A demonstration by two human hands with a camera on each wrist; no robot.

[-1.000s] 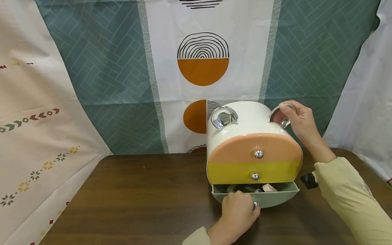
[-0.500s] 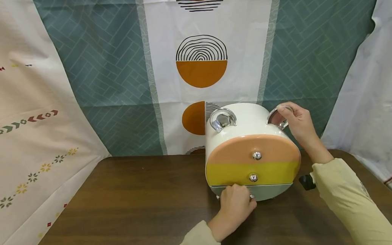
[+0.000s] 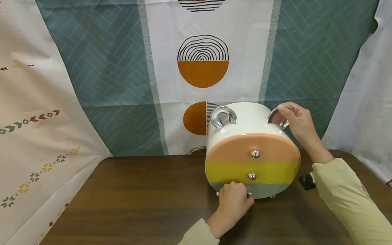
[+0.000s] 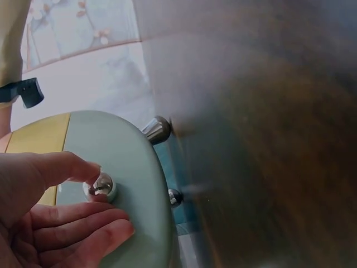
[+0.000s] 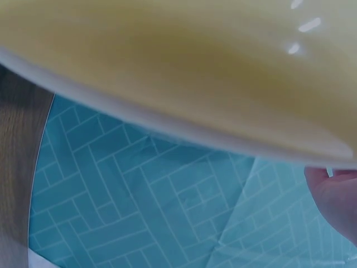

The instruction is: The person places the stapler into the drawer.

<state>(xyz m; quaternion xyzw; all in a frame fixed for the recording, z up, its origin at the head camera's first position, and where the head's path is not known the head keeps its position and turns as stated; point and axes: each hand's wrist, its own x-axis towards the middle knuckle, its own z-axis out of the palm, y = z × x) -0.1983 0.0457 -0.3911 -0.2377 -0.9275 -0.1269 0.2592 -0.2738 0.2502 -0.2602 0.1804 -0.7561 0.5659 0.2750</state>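
A round-fronted drawer box (image 3: 252,145) with a white body and peach, yellow and green drawer fronts stands on the table in the head view. My left hand (image 3: 232,203) is at the green bottom drawer (image 3: 269,190), which sits flush. In the left wrist view its thumb and finger pinch the silver knob (image 4: 105,185). High on the box's right side, my right hand (image 3: 300,122) pinches the rim of a shiny ear-shaped metal piece (image 3: 277,118). The box's side fills much of the right wrist view, which shows only part of that hand.
A matching metal ear (image 3: 223,117) is on the box's left. Brown wooden table (image 3: 137,206) extends leftward and in front. A patterned curtain (image 3: 209,72) hangs close behind, with pale cloth on both sides. Small metal feet (image 4: 158,129) hold up the box.
The green bottom drawer, pulled out with small items inside one second ago, has slid in. My left hand moved in with its knob. My right hand keeps its hold on the ear.
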